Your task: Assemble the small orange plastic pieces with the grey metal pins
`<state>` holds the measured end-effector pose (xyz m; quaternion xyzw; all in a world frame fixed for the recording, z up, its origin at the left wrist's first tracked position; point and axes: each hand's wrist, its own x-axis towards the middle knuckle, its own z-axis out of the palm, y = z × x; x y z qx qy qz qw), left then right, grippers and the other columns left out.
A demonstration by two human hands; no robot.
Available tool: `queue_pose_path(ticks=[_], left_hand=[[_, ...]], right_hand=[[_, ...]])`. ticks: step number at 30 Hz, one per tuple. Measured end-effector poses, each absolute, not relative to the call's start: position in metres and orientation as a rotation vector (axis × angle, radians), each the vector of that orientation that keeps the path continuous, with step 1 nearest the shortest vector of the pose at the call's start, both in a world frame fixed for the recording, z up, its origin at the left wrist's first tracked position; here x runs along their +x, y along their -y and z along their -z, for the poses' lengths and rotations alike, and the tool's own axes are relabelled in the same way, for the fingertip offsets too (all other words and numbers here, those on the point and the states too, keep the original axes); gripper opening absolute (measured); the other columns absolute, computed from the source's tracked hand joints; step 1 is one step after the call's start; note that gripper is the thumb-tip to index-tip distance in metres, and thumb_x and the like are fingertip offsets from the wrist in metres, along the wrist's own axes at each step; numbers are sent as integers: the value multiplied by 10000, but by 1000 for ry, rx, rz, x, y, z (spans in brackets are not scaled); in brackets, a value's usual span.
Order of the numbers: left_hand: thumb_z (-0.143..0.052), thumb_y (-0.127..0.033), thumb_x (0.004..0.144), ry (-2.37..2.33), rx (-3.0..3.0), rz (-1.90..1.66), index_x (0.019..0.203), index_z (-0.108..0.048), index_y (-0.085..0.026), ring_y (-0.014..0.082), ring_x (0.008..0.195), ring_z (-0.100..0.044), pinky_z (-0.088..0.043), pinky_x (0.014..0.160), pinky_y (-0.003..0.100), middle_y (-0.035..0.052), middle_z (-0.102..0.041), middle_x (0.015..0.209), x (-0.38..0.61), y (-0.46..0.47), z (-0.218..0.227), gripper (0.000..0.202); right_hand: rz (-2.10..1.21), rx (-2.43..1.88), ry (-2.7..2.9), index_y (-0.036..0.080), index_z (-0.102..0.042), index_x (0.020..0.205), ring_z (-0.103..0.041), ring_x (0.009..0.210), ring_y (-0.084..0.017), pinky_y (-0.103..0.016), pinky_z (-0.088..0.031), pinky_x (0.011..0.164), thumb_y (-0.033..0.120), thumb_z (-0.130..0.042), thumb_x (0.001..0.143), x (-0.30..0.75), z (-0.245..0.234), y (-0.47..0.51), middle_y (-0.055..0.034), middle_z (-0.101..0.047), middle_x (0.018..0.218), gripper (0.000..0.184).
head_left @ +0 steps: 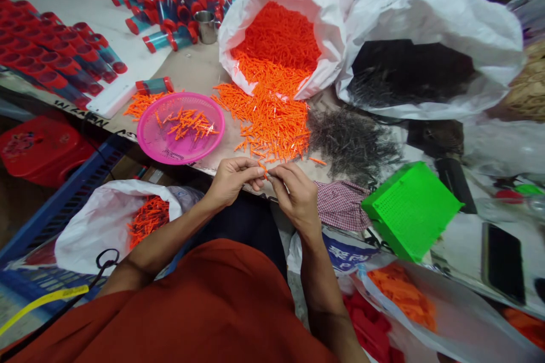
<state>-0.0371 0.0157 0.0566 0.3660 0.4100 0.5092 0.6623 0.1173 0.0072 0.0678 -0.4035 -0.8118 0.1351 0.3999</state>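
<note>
Head view: left hand [231, 182] and right hand [299, 197] both pinch a small orange piece [264, 171] (orange pile [279, 127] just beyond).

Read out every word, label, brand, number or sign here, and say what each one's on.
Nothing reads clearly enough to quote.
Table edge: black lettering, too blurred to read.
Blue-and-white bag: white characters, too blurred to read.
Yellow strap: small dark marks, too small to read.

Head-worn view, forward and down over the table [193, 72]
</note>
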Motion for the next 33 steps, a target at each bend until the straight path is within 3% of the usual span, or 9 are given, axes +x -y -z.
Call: queue_pose_path(ticks=[19, 33], left_hand=[[-690, -289, 684, -948, 957, -1149, 703, -657, -124, 80, 470, -574, -500, 503, 200, -1, -645, 570, -37, -14, -52, 169], [-683, -304, 708, -913, 1011, -1136, 716, -658, -129, 78, 495, -581, -498, 539, 200, -2, -646, 588, -39, -15, -51, 177]], right_hand=[[-348, -1092, 1960, 177, -578, 826, -562, 729, -141, -273, -450, 645, 133, -492, 854, 114, -61, -3, -30, -594, 764, 100], [-233, -1100, 1936, 178, -556, 859, -592, 758, -152, -282, -484, 695, 115, -486, 851, 109, -56, 0, -45, -621, 788, 95]])
